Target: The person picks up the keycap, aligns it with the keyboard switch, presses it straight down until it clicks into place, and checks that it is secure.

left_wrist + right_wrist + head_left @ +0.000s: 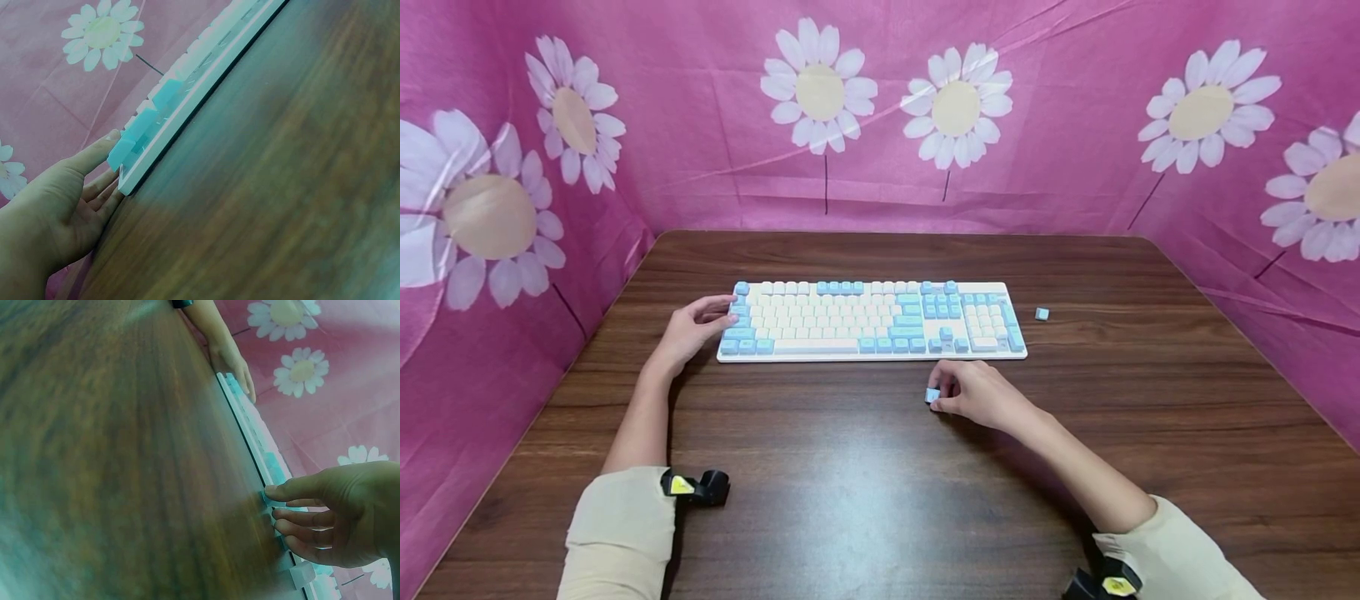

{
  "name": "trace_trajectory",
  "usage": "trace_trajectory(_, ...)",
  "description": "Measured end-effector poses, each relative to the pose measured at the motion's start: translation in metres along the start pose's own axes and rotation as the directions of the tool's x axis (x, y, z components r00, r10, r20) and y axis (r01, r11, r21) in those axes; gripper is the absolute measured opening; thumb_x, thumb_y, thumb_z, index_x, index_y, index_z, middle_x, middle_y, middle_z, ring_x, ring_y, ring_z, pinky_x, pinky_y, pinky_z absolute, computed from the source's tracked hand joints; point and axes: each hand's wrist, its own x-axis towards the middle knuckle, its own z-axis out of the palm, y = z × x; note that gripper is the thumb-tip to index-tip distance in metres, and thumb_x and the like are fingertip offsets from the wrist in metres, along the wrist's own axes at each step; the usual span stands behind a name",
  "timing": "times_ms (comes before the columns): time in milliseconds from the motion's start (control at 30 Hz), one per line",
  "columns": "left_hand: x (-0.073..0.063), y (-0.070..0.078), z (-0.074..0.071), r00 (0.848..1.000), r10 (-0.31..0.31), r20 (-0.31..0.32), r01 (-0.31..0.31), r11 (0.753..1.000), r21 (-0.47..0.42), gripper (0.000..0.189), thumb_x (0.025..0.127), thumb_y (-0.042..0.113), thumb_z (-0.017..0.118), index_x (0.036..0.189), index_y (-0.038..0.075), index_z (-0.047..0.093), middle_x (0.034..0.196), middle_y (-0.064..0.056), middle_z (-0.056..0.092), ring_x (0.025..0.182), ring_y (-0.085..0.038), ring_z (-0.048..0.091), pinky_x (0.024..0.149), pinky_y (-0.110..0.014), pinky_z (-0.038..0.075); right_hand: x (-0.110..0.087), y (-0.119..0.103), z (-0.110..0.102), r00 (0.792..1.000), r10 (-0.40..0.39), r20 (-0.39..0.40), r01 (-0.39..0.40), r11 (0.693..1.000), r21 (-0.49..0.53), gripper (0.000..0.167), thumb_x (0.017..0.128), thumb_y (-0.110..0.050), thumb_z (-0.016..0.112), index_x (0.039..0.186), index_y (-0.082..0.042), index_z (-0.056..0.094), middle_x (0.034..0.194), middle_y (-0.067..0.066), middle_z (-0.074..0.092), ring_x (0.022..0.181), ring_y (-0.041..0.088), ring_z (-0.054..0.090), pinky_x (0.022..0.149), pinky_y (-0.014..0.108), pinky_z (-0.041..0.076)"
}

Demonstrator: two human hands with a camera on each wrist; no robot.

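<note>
1. Pale blue, a small keycap [932, 395] sits between the thumb and fingers of our right hand [973, 393], which pinch it at the tips. We have it just in front of the keyboard's near edge, towards the right; we cannot tell whether it touches the worktop [850, 483].
2. White and blue, the keyboard [831, 322] lies flat across the worktop, its long near edge facing us. Blue keys line its left end and fill much of its right part, and paler keys spread across the middle. Small greyish gaps show among the blue keys at the right, too small for us to read closely.
3. We rest our left hand [688, 331] at the keyboard's left end, its fingers apart and curved a little. From the left wrist, we see the thumb touching a blue key near the corner, with the other fingers beside the end of the board.
4. On the worktop to the right of the keyboard, we see a loose blue keycap [1042, 314], near the board but apart from it.
5. Dark brown wood grain marks the worktop, with a pale glare before us. Behind it we see a pink cloth [700, 108] printed with white flowers [957, 108].
6. We wear beige sleeves [625, 517], with black wrist devices [715, 488] bearing yellow labels.
</note>
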Motion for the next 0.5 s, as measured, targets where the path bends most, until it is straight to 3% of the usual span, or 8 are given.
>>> trace_trajectory(500, -0.0030, 0.0036, 0.0010, 1.000, 0.003, -0.008, -0.003, 1.000, 0.001, 0.050, 0.089, 0.024, 0.062, 0.129, -0.002, 0.049, 0.127, -0.021, 0.050, 0.112, -0.030, 0.046, 0.085, -0.021, 0.037, 0.0013, -0.0015, -0.0006, 1.000, 0.000, 0.010, 0.000, 1.000, -0.016, 0.016, 0.075, -0.007, 0.074, 0.081, -0.015, 0.062, 0.068, -0.011, 0.055, 0.063, 0.006, 0.050, 0.059, 0.027, 0.041)
